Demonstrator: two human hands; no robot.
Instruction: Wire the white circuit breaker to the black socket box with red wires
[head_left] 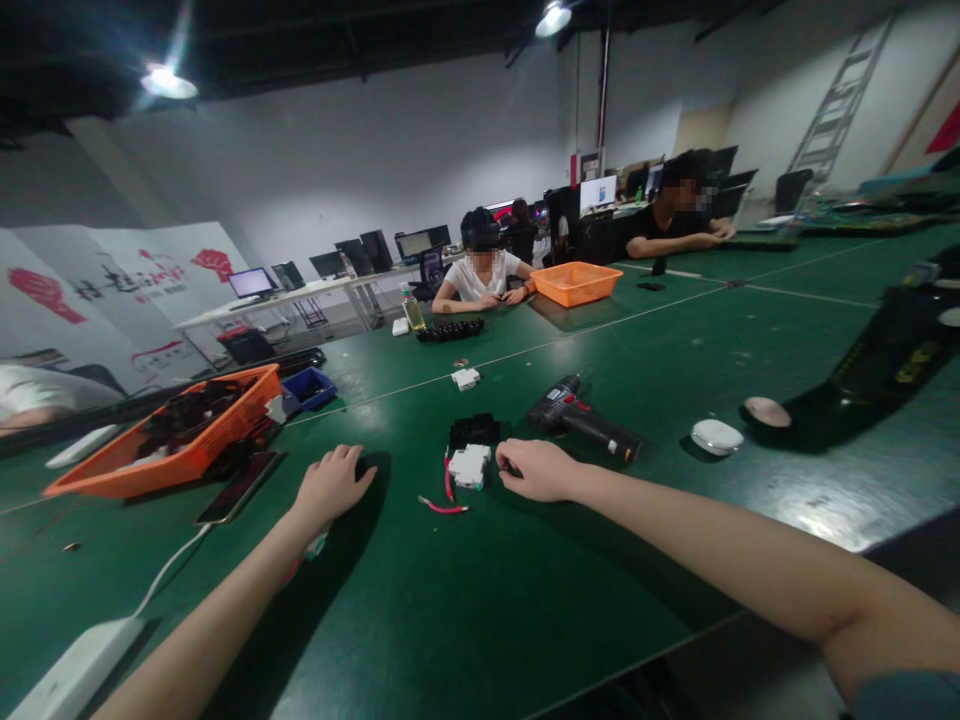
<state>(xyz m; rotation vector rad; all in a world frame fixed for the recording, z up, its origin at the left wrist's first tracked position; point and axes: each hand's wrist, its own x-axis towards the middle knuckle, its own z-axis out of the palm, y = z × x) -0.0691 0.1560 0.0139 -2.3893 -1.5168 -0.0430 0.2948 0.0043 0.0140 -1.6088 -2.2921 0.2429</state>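
My left hand [334,487] lies on the green table with its fingers stretched out and holds nothing. Partly hidden below its wrist is a small pale green and red item [316,546]. My right hand [538,469] rests with its fingers curled in, and nothing shows between them. Just left of its fingertips lies a white circuit breaker [471,466], with a black block-like part [475,430] behind it. A short red wire [444,508] with bare metal ends lies in front, and another red wire [449,478] runs beside the breaker. A black cordless drill [583,415] lies beyond my right hand.
An orange bin [247,388] of dark parts, a blue tray [309,390], a phone [238,488] and a power strip [79,672] are on the left. A white case [717,437] lies right. Two people sit across the table near another orange bin [576,285].
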